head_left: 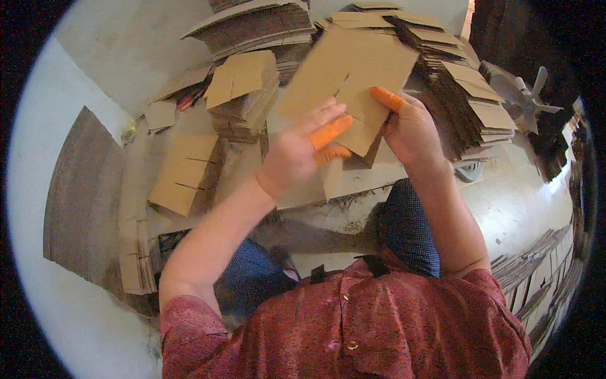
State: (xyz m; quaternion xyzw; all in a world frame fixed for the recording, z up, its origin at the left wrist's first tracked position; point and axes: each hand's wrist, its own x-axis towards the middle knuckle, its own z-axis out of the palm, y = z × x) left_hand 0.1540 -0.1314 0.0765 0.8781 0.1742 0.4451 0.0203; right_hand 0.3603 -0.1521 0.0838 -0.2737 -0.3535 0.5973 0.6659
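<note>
A brown cardboard sheet (356,66) with a slit in it is tilted up in front of me. My right hand (413,129) grips its right edge, the orange-covered thumb lying on its face and the other fingers mostly hidden. At the sheet's lower left is my left hand (303,145), slightly blurred, with its fingers stretched out. Orange covers sit on two of its digits. Whether the left fingertips press on the sheet or only hover over it, I cannot tell. Below the hands, a light work surface (293,192) shows.
Stacks of slit cardboard stand at the left (243,82), far left (252,28) and right (476,101). A smaller pile (183,170) lies nearer on the left. Something red-handled (185,103) lies behind it. A fan (533,98) stands at the right. More cardboard (536,278) stands lower right.
</note>
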